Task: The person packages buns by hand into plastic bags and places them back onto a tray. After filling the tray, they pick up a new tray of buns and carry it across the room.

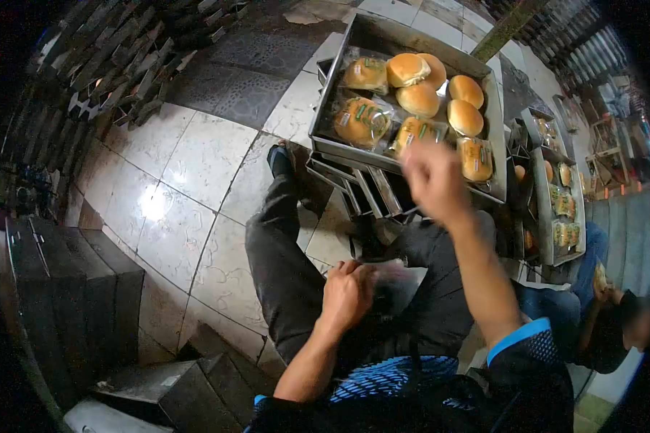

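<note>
My left hand (348,292) is closed on clear plastic bags (401,281) above my lap. Over the near edge of a metal tray (383,156), my right hand (435,177) is blurred by motion, and what its fingers hold, if anything, cannot be made out. The tray holds several bare buns (465,117) and several buns wrapped in clear plastic (362,121). One wrapped bun (476,159) lies just right of my right hand; another, partly covered by that hand, lies behind it.
Metal trays (375,191) are stacked beneath the bun tray. At the right, a person (607,325) sits beside another tray of buns (570,254). Dark metal boxes (87,289) stand at the left on the tiled floor (195,169). A post (509,30) rises behind the tray.
</note>
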`<state>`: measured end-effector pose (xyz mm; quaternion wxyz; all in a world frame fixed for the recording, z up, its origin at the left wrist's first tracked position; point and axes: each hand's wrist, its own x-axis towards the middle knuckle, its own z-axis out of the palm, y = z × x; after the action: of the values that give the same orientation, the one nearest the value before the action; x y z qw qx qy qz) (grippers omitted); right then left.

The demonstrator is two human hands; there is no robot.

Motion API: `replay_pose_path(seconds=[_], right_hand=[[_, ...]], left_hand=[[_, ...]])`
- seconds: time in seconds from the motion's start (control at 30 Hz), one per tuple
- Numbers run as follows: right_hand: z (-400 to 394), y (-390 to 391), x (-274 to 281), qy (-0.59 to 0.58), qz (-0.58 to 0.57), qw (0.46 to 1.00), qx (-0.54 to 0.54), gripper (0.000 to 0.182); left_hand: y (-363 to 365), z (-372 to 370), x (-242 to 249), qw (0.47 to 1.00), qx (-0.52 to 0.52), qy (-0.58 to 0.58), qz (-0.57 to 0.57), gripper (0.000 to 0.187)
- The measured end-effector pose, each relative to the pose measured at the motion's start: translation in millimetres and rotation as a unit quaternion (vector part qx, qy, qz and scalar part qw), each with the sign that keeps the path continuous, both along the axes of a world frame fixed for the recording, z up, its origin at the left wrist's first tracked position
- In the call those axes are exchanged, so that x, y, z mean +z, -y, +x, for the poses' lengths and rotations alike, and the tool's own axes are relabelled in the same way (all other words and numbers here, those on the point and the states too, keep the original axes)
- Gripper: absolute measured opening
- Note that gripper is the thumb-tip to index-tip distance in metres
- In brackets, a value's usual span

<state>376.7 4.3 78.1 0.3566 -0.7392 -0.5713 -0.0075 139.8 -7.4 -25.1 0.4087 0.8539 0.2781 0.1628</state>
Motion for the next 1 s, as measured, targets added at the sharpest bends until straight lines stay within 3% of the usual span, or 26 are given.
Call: replay_pose_path(seconds=[0.03, 0.1, 0.17, 0.27, 0.37, 0.4, 0.47, 0.5, 0.53, 0.57, 0.6, 0.63, 0.7, 0.83, 0.9, 0.93, 0.97, 1.0], right_hand=[[-16.3, 26.5, -16.1, -0.047, 0.012, 0.994, 0.102, 0.013], [-51.5, 84.1, -42.8, -0.167, -0.152, 0.960, 0.165, 0.012], [-79.8, 130.8, -80.7, -0.125, -0.131, 0.975, 0.131, 0.013], [-96.4, 148.6, -76.2, -0.198, -0.115, 0.972, 0.058, 0.014], [-93.9, 147.7, -79.1, -0.185, -0.097, 0.977, 0.041, 0.012], [-88.2, 145.8, -81.0, -0.176, -0.040, 0.982, 0.057, 0.012], [-76.2, 149.6, -59.7, -0.107, 0.043, 0.993, -0.024, 0.012], [-69.9, 150.6, -47.1, -0.071, 0.081, 0.992, -0.065, 0.012], [-62.4, 148.4, -37.1, -0.107, 0.121, 0.982, -0.094, 0.011], [-56.0, 146.1, -29.0, -0.142, 0.158, 0.969, -0.123, 0.011], [-51.8, 144.9, -23.7, -0.211, 0.172, 0.952, -0.141, 0.011], [-51.9, 144.2, -19.8, -0.229, 0.160, 0.951, -0.132, 0.011], [-57.1, 136.7, -12.9, -0.263, 0.137, 0.948, -0.112, 0.010], [-61.0, 94.8, 2.0, -0.085, 0.152, 0.984, 0.046, 0.007], [-33.1, 49.7, 17.5, -0.026, 0.072, 0.987, 0.141, 0.008], [-10.1, 23.1, 23.8, -0.041, 0.042, 0.988, 0.141, 0.011], [21.4, -7.2, 8.7, -0.036, 0.049, 0.996, 0.065, 0.015], [57.4, -41.5, 15.0, -0.035, -0.028, 0.999, 0.002, 0.029]], left_hand=[[0.7, -3.5, -11.9, 0.999, -0.025, 0.034, -0.014, 0.016], [-2.2, -10.8, -4.6, 0.996, -0.063, 0.057, -0.015, 0.015], [4.1, -8.5, -0.3, 0.994, -0.057, 0.093, 0.028, 0.012], [15.8, -1.9, -16.6, 0.993, -0.029, 0.075, 0.092, 0.013], [19.6, 1.0, -20.1, 0.998, 0.020, 0.039, 0.055, 0.017], [19.4, 2.3, -18.1, 0.995, 0.041, 0.086, 0.007, 0.020], [16.3, 2.6, 18.6, 0.995, 0.034, 0.065, -0.074, 0.021], [10.5, 1.8, 22.2, 0.996, 0.006, 0.056, -0.066, 0.024], [4.8, 1.0, 25.6, 0.997, -0.022, 0.048, -0.058, 0.028], [-5.9, -7.1, -9.0, 0.988, -0.078, 0.084, -0.105, 0.028], [-2.2, -5.8, -4.7, 0.950, 0.006, 0.183, -0.253, 0.024], [0.2, -3.0, 4.9, 0.873, 0.091, 0.273, -0.393, 0.020], [-9.3, 2.1, 13.9, 0.815, 0.173, 0.312, -0.457, 0.018], [-36.3, -12.9, 7.9, 0.815, 0.318, 0.322, -0.362, 0.013], [-50.7, -23.1, -5.6, 0.752, 0.351, 0.419, -0.369, 0.010], [-58.3, -29.0, -10.6, 0.721, 0.355, 0.446, -0.394, 0.011], [-64.8, -34.5, -31.1, 0.712, 0.352, 0.468, -0.387, 0.012], [-65.8, -36.6, -34.2, 0.710, 0.348, 0.467, -0.396, 0.013]])
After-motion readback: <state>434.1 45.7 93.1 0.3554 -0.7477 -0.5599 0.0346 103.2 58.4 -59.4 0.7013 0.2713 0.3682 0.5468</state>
